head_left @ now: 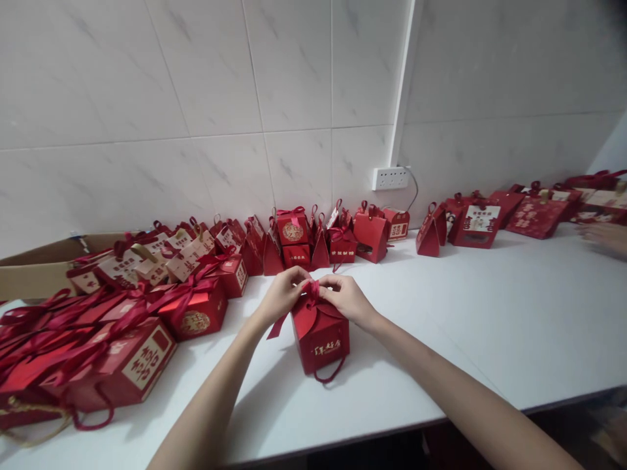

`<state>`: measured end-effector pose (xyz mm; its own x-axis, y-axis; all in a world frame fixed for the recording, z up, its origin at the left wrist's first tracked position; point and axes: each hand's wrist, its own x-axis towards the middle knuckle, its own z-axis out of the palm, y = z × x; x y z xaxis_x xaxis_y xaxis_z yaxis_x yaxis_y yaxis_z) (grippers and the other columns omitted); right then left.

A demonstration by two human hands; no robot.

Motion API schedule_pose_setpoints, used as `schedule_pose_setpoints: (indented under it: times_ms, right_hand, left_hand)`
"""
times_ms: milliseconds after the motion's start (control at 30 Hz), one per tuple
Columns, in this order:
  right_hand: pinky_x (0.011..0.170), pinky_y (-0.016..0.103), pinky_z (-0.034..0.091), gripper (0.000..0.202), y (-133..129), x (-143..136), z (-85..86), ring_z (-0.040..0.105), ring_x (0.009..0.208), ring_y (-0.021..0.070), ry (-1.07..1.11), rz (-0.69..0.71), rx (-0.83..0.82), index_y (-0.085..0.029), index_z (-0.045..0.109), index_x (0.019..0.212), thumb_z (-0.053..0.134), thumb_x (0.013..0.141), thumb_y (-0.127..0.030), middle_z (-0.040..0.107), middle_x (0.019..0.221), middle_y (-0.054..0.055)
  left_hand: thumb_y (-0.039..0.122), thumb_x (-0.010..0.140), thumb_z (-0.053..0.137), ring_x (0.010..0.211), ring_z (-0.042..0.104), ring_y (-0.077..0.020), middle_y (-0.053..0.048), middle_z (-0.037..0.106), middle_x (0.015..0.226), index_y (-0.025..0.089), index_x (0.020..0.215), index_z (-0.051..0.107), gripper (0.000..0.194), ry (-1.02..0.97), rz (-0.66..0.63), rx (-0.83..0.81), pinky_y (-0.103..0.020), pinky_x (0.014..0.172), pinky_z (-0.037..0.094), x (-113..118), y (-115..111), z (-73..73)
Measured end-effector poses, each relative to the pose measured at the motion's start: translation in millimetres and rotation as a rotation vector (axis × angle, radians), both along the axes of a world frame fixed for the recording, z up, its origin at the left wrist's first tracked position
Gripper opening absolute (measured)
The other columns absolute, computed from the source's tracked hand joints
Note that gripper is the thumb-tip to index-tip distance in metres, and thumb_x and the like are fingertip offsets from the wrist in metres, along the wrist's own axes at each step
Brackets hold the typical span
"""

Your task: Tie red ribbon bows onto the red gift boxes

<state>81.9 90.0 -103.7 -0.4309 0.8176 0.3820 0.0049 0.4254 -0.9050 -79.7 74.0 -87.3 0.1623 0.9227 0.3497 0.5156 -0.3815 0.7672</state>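
A red gift box (321,336) with gold lettering stands upright on the white table in front of me. Folded flaps meet at its top, and a dark red cord handle (332,375) hangs down at its front. My left hand (283,294) pinches the red ribbon (312,292) above the flaps, and a loose ribbon end trails to the left. From the other side, my right hand (349,297) grips the same ribbon with thumb and fingers. Both hands are close together over the box top. The fingertips partly cover the ribbon's middle.
Several red boxes with ribbon bows (193,313) crowd the table's left side, before an open cardboard carton (36,279). More red boxes (369,235) line the tiled wall. A power strip (390,178) hangs there. At the right edge, another person's blurred hand (605,238) shows.
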Motion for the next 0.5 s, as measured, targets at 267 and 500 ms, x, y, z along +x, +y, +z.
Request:
schedule_pose_setpoints:
  times_ms: [267,500]
  right_hand:
    - [0.066,0.028,0.045,0.012,-4.5,0.0,-5.8,0.057,0.068,0.0151,-0.078,-0.11,0.067,-0.018,0.061,0.074,0.055,0.075,-0.029,0.065,0.073,0.002]
    - [0.064,0.027,0.042,0.01,-19.6,8.4,-7.3,0.053,0.065,0.014,-0.062,-0.25,0.096,-0.019,0.059,0.069,0.056,0.075,-0.026,0.062,0.068,-0.001]
  left_hand:
    - [0.026,0.08,0.055,0.077,0.055,-0.0158,-0.004,0.063,0.082,0.017,0.077,0.059,0.011,0.185,0.083,0.09,-0.027,0.069,0.044,-6.1,-20.7,-6.8]
    - [0.021,0.08,0.055,0.085,0.055,-0.0179,-0.004,0.065,0.086,0.018,0.072,0.065,0.013,0.233,-0.027,0.156,-0.031,0.08,0.042,8.7,-34.5,1.1]
